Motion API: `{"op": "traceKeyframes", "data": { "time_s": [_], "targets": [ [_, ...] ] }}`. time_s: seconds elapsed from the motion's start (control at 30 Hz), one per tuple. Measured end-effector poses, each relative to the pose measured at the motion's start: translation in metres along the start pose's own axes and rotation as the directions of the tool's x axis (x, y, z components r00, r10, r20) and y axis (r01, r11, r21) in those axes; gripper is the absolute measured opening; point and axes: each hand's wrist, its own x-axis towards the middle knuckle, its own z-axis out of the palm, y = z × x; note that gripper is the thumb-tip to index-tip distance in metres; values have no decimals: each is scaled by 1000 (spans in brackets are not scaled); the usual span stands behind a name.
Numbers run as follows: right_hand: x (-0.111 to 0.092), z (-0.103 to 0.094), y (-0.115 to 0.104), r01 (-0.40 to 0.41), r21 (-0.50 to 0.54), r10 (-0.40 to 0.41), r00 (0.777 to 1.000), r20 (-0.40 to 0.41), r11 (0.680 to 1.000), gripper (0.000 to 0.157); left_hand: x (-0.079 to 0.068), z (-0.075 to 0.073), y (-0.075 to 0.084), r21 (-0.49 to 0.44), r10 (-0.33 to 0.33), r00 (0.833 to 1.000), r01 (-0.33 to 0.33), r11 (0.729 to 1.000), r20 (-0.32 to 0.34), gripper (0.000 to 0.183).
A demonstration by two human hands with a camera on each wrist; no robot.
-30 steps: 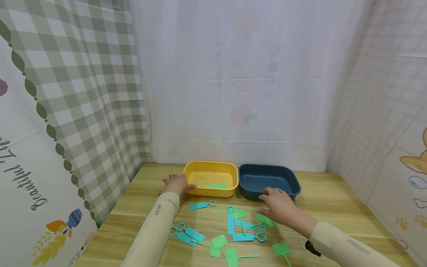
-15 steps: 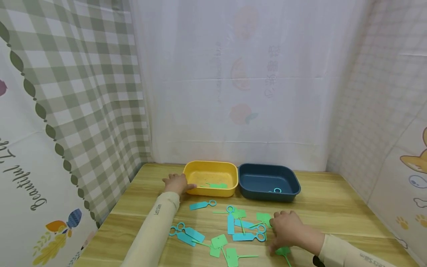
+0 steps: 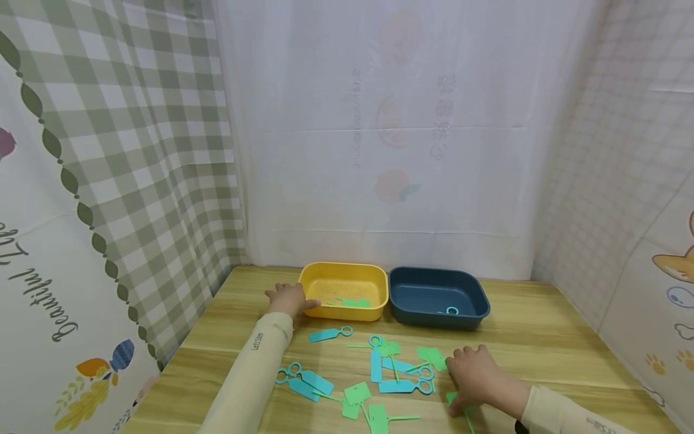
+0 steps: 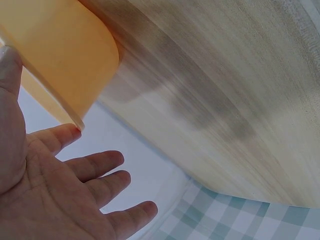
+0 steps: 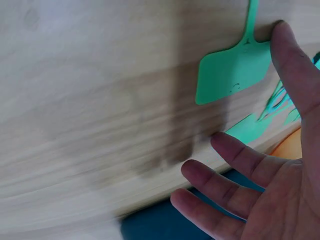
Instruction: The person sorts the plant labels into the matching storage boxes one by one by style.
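Note:
My left hand (image 3: 286,299) rests at the left side of the yellow bin (image 3: 371,313). In the left wrist view its thumb and index finger (image 4: 57,137) touch the bin's rim, the other fingers spread. Over the table at the front right, my right hand (image 3: 476,377) is above a green flag-shaped tag with a thin stem (image 5: 232,72). Its thumb (image 5: 290,55) lies at the tag's edge, and its other fingers are spread apart from it. Several blue ring-ended tags (image 3: 396,386) and green tags (image 3: 357,393) lie loose on the table, some overlapping.
A dark blue bin (image 3: 439,320) stands against the yellow bin's right side, with a blue ring-ended tag (image 3: 452,311) inside. Green tags (image 3: 356,302) lie in the yellow bin. Cloth curtains (image 3: 379,181) enclose the wooden table (image 3: 520,313) at the back and sides.
My right hand has moved from the dark blue bin's front edge toward me, down to the green tag at the front right. The left hand has stayed at the yellow bin.

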Motion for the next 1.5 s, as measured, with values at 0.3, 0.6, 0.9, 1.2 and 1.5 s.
{"op": "traceKeyframes", "data": {
  "time_s": [0.3, 0.6, 0.9, 1.2, 1.5],
  "targets": [
    [4, 7, 22, -28, 62, 31, 998, -50, 998, 55, 1, 0, 0, -1, 9, 1000, -9, 1000, -2, 80],
    [10, 14, 33, 203, 78, -189, 969, -161, 976, 33, 2, 2, 0, -1, -1, 1000, 1, 1000, -1, 80],
    [9, 7, 35, 130, 76, -114, 975, -191, 989, 30, 3, 2, 0, 2, 4, 1000, -4, 1000, 6, 81],
    [3, 8, 36, -96, 86, 105, 989, -103, 992, 51, 0, -1, 0, 5, 1, 1000, -1, 1000, 13, 81],
    [5, 12, 36, -72, 60, 78, 990, -120, 996, 37, 3, 2, 0, 9, -9, 1000, 9, 1000, 11, 82]
  ]
}}
